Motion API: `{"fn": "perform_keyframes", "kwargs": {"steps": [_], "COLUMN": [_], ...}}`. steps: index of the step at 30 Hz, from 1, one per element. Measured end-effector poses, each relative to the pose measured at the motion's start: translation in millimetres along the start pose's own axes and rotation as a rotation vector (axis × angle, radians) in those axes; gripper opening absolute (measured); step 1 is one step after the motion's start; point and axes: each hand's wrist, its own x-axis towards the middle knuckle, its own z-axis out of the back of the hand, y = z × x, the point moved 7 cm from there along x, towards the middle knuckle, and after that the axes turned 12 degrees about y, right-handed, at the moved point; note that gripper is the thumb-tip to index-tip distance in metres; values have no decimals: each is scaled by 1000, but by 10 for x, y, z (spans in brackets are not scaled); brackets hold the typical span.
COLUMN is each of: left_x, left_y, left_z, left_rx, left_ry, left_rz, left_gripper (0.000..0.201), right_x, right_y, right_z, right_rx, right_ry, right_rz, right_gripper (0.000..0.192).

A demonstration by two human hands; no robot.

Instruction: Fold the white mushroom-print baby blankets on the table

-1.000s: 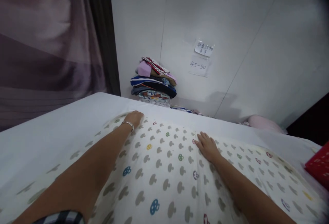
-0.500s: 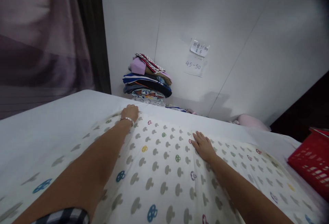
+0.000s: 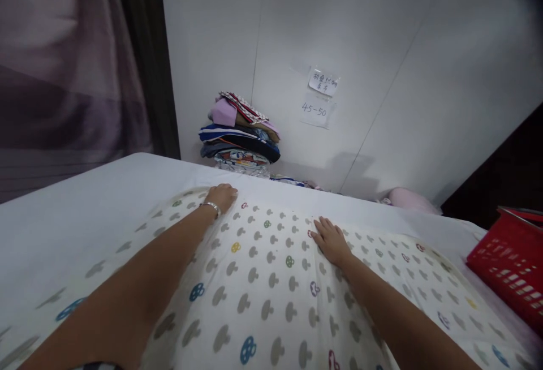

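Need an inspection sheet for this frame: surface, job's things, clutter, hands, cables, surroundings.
Surface: white-covered table.
Job's things: mushroom-print cloth spread flat on the table.
Clutter: red basket at the right edge.
Hands: left hand rests on the cloth's far edge, bracelet on the wrist; right hand lies flat on the cloth, fingers spread.
Cables: nothing seen.
Surroundings: stack of folded clothes against the white wall, paper notes taped there, curtain at left.

The cloth (image 3: 271, 296) across the lower frame is cream, dotted with grey mushrooms and a few blue, green, yellow and red ones. It lies on a white sheet (image 3: 85, 206). The basket (image 3: 509, 262) at the right edge is red.
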Motion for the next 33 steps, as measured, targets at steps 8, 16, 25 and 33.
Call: {"fn": "perform_keyframes", "kwargs": {"steps": [8, 16, 25, 33], "left_x": [125, 196, -114, -112], "left_y": [-119, -99, -734, -933], "left_z": [97, 1, -45, -367], "left_rx": [10, -69, -72, -47], "left_ry": [-14, -41, -30, 166], "left_rz": [76, 216, -154, -196], "left_gripper": [21, 27, 31, 54], "right_x": [24, 6, 57, 269], "right_y": [-69, 261, 479, 708], "right_z": [65, 8, 78, 53], "right_rx": [195, 96, 76, 119], "right_ry": [57, 48, 35, 132], "right_rz": [-20, 102, 144, 154], "right_gripper": [61, 57, 60, 66]}}
